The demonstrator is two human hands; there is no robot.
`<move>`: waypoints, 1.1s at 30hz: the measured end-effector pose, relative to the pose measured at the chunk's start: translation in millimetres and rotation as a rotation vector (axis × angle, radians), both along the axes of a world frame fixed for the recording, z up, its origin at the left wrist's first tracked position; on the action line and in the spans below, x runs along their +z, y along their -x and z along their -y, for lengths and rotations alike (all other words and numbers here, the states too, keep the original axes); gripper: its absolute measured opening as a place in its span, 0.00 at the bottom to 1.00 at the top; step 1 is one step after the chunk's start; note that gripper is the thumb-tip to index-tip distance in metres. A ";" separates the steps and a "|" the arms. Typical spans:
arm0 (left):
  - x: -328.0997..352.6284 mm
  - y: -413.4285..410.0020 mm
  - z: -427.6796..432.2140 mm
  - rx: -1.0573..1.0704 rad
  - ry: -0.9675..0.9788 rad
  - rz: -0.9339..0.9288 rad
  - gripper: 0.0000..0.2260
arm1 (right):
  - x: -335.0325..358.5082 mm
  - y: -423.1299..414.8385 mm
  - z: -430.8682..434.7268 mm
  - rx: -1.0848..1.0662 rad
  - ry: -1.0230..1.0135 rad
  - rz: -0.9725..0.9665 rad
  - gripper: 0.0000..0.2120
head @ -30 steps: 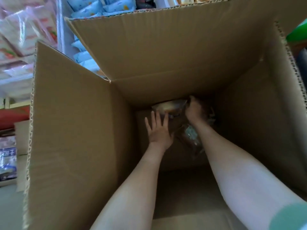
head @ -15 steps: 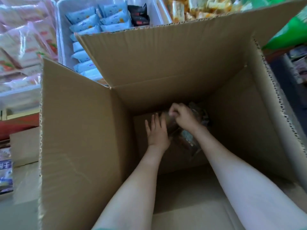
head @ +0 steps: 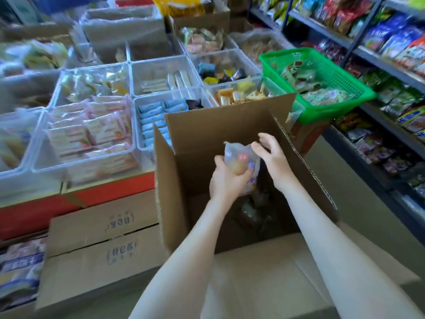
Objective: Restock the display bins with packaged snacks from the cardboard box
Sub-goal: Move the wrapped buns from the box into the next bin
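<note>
We are gripping a snack packet [head: 241, 161] in our left hand [head: 226, 178] at the mouth of the cardboard box [head: 184, 176], our right hand [head: 272, 155] hovering empty, fingers relaxed, at its 2 o'clock. Next we are likely carrying it to the display bins [head: 147, 72] at 11 o'clock.

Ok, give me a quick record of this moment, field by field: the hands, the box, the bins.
Left hand: grips a clear snack packet over the box opening
Right hand: open, beside the packet's top; contact unclear
Cardboard box: flaps up, more packets dimly visible inside
Display bins: behind the box, holding assorted snacks
Green basket: right of the bins, holding packets
</note>
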State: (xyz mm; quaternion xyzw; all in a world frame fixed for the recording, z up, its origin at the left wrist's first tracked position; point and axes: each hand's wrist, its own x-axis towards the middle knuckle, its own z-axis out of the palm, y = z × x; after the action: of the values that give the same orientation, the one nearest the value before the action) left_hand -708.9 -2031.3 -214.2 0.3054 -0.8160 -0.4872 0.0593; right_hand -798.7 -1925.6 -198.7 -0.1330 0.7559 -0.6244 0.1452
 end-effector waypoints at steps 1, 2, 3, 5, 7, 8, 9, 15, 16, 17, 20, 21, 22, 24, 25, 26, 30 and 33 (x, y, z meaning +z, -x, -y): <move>12.1 -10.0 -0.8 -0.010 -0.031 -0.025 0.27 | 7.2 -9.3 -3.9 -0.022 0.014 0.034 0.21; 23.8 -20.4 0.2 -0.021 -0.066 -0.048 0.26 | 12.8 -17.7 -7.4 -0.039 0.013 0.054 0.25; 35.8 -30.9 2.4 -0.024 -0.108 -0.078 0.26 | 21.2 -28.4 -9.9 -0.056 0.030 0.075 0.28; 55.8 -51.3 7.4 0.000 -0.239 -0.155 0.25 | 37.6 -50.6 -13.0 -0.064 0.113 0.162 0.31; 72.3 -72.4 11.3 0.044 -0.361 -0.239 0.24 | 51.5 -74.5 -10.6 0.073 0.207 0.310 0.27; 79.2 -82.9 14.4 0.056 -0.382 -0.269 0.23 | 58.4 -87.7 -7.0 0.170 0.245 0.380 0.25; 85.3 -92.8 18.9 0.058 -0.375 -0.284 0.24 | 65.2 -100.6 -1.8 0.242 0.283 0.430 0.23; 117.0 -158.0 73.9 -0.017 -0.458 -0.344 0.31 | 97.0 -161.1 45.8 0.364 0.301 0.361 0.20; 119.3 -170.8 84.0 -0.022 -0.514 -0.373 0.26 | 100.1 -169.3 57.0 0.401 0.283 0.349 0.21; 121.2 -184.2 93.9 -0.009 -0.568 -0.405 0.21 | 103.6 -178.8 70.6 0.437 0.268 0.343 0.22; 119.6 -224.5 126.7 0.073 -0.627 -0.500 0.15 | 108.3 -213.1 119.9 0.518 0.256 0.324 0.19; 114.1 -237.1 140.9 0.109 -0.629 -0.520 0.15 | 107.1 -227.3 138.3 0.523 0.257 0.326 0.17; 108.8 -250.0 156.3 0.143 -0.625 -0.527 0.15 | 103.7 -240.2 157.0 0.519 0.254 0.331 0.15; 97.9 -275.7 187.4 0.179 -0.651 -0.506 0.24 | 93.4 -264.5 192.9 0.535 0.224 0.335 0.15; 90.3 -288.5 202.9 0.182 -0.677 -0.489 0.29 | 86.6 -275.9 209.3 0.557 0.201 0.336 0.16; 83.0 -301.4 219.2 0.193 -0.700 -0.472 0.32 | 80.3 -287.2 224.4 0.572 0.175 0.342 0.18; 64.1 -340.6 274.4 0.258 -0.810 -0.425 0.31 | 59.2 -321.2 278.3 0.613 0.138 0.374 0.18; 53.2 -357.7 308.1 0.340 -0.776 -0.358 0.31 | 46.1 -334.3 311.9 0.615 0.085 0.378 0.22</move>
State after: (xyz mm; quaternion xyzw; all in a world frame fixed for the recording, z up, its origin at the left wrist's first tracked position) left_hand -351.2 -2339.4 -161.0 0.3458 -0.4885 -0.7851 0.1597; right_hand -464.4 -2237.5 -152.6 -0.2421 0.6136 -0.5961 0.4577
